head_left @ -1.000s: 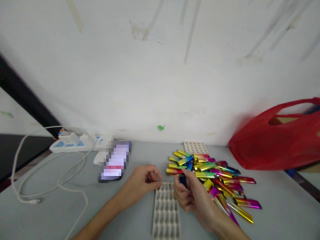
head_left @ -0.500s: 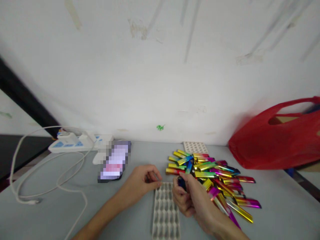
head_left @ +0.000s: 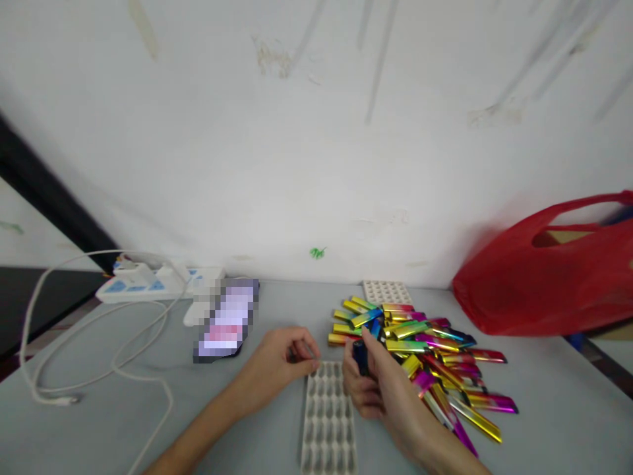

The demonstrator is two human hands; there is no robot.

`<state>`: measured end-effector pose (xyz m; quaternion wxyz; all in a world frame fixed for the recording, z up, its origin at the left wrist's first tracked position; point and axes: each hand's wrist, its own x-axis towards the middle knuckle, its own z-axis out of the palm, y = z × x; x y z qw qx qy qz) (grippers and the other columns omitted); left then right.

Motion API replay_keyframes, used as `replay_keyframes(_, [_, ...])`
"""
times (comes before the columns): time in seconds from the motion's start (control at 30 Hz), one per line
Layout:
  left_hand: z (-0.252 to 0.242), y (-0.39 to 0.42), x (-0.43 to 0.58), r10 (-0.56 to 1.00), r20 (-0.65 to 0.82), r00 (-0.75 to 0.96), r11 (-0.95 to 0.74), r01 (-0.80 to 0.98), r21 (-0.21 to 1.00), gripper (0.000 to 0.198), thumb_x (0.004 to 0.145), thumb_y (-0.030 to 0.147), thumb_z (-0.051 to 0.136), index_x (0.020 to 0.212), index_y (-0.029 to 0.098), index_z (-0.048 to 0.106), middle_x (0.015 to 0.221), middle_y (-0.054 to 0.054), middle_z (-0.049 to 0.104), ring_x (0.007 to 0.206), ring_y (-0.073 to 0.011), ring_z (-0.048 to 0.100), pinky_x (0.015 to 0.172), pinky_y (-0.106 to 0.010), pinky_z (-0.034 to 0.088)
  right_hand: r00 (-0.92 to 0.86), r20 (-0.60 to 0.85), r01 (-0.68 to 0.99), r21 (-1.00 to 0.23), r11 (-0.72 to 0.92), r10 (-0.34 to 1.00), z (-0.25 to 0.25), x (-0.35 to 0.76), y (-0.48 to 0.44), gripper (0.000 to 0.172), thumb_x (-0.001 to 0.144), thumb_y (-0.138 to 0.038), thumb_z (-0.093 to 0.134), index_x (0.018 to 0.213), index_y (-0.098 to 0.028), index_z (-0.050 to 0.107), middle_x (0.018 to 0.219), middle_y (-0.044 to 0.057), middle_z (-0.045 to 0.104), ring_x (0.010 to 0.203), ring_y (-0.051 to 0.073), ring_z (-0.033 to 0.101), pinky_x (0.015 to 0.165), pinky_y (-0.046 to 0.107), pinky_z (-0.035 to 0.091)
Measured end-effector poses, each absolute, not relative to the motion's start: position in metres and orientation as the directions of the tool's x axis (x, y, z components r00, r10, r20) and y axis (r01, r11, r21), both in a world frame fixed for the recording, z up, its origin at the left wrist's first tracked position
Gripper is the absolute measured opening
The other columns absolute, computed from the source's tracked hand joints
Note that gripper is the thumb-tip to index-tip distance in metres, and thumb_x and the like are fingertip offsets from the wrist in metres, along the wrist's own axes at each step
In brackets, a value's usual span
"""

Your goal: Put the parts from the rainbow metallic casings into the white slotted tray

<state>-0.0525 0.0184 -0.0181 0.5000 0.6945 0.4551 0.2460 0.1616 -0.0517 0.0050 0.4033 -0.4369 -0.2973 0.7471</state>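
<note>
A grey moulded tray (head_left: 329,415) with rows of small hollows lies in front of me. My left hand (head_left: 291,353) is at its far left corner, fingers curled, thumb and fingertips closed at the edge. Over the tray's far right side, my right hand (head_left: 376,389) is wrapped round a dark lighter (head_left: 361,357); the thumb is raised beside its top, and most of its body is hidden by the fingers. Just beyond that hand spreads a loose pile of shiny lighters (head_left: 420,344), gold, red, blue, green and purple, with dark ends.
A second pale tray (head_left: 386,291) rests by the wall behind the pile. A red bag (head_left: 544,284) stands at the right. On the left are a phone (head_left: 227,320), a white power strip (head_left: 163,284) and a looped white cable (head_left: 119,363).
My right thumb has lifted from the lighter's top and that hand has turned slightly, showing more of the lighter. The left hand and tray are almost unmoved.
</note>
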Motion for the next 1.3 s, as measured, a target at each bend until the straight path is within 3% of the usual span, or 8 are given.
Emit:
replay_keyframes(0.13, [-0.018,0.018,-0.051,0.881,-0.12,0.458,-0.082,0.398,0.914,0.018,0.08,0.035,0.082,0.086,0.018,0.079,0.071,0.001,0.071,0.068,-0.0175,0.062,0.065,-0.026,0.044,-0.185,-0.23,-0.384,-0.878,-0.286,0.955,0.002,0.159,-0.049,0.068,0.084,-0.091,0.07,0.092,-0.023,0.064,0.064,-0.007,0.042,0.057,0.013,0.037,0.059,0.029,0.037])
replay_keyframes(0.3, [-0.019,0.017,-0.05,0.879,-0.114,0.463,-0.088,0.392,0.916,0.015,0.08,0.032,0.081,0.085,0.018,0.079,0.072,0.0,0.073,0.069,-0.0175,0.063,0.065,-0.026,0.044,-0.11,-0.098,-0.351,-0.927,-0.131,0.989,0.001,0.159,-0.052,0.049,0.102,-0.074,0.063,0.111,-0.026,0.068,0.09,0.001,0.058,0.08,0.02,0.055,0.077,0.034,0.044])
replay_keyframes(0.4, [-0.02,0.016,-0.05,0.876,-0.109,0.469,-0.091,0.384,0.919,0.014,0.081,0.031,0.079,0.084,0.018,0.079,0.073,0.0,0.074,0.069,-0.0175,0.064,0.065,-0.026,0.044,-0.124,-0.065,-0.332,-0.938,-0.103,0.99,0.003,0.16,-0.055,0.043,0.107,-0.069,0.059,0.118,-0.028,0.065,0.098,0.002,0.061,0.082,0.02,0.057,0.077,0.034,0.043])
replay_keyframes(0.6, [-0.015,0.016,-0.049,0.873,-0.121,0.473,-0.084,0.391,0.916,0.022,0.081,0.039,0.082,0.085,0.018,0.077,0.071,0.001,0.07,0.069,-0.0172,0.061,0.065,-0.025,0.043,-0.197,-0.084,-0.047,-0.994,-0.095,0.977,0.011,0.161,-0.058,0.043,0.114,-0.063,0.048,0.124,-0.024,0.063,0.072,-0.004,0.056,0.07,0.019,0.048,0.076,0.033,0.04])
replay_keyframes(0.7, [-0.013,0.017,-0.05,0.863,-0.125,0.489,-0.08,0.377,0.923,0.027,0.083,0.044,0.081,0.087,0.018,0.078,0.073,0.0,0.071,0.07,-0.0173,0.061,0.065,-0.026,0.043,-0.207,-0.093,-0.032,-0.994,-0.102,0.974,0.013,0.16,-0.06,0.044,0.112,-0.064,0.052,0.127,-0.023,0.063,0.072,-0.004,0.058,0.071,0.02,0.054,0.076,0.033,0.043])
replay_keyframes(0.9, [-0.012,0.025,-0.062,0.819,-0.173,0.547,-0.041,0.355,0.934,0.031,0.083,0.044,0.083,0.099,0.017,0.08,0.08,-0.001,0.075,0.073,-0.0178,0.065,0.066,-0.026,0.045,-0.114,0.036,0.026,-0.999,0.04,0.993,0.011,0.161,-0.059,0.032,0.108,-0.056,0.066,0.117,-0.026,0.076,0.107,0.004,0.072,0.107,0.025,0.064,0.097,0.035,0.046])
replay_keyframes(1.1, [0.0,0.026,-0.073,0.736,-0.234,0.636,0.042,0.301,0.953,0.047,0.074,0.038,0.095,0.114,0.019,0.079,0.105,-0.002,0.081,0.061,-0.0093,0.058,0.057,-0.022,0.042,-0.106,0.079,0.054,-0.995,0.085,0.991,0.009,0.16,-0.059,0.028,0.106,-0.047,0.072,0.125,-0.028,0.08,0.107,0.004,0.075,0.1,0.025,0.066,0.093,0.036,0.048])
replay_keyframes(1.3, [-0.013,0.021,-0.069,0.71,-0.267,0.652,0.112,0.27,0.956,0.048,0.07,0.032,0.099,0.111,0.019,0.078,0.082,0.002,0.077,0.074,-0.0166,0.071,0.069,-0.025,0.053,-0.135,0.143,0.203,-0.965,0.168,0.981,0.004,0.158,-0.059,0.024,0.107,-0.039,0.072,0.129,-0.031,0.08,0.119,0.005,0.08,0.111,0.027,0.071,0.101,0.038,0.051])
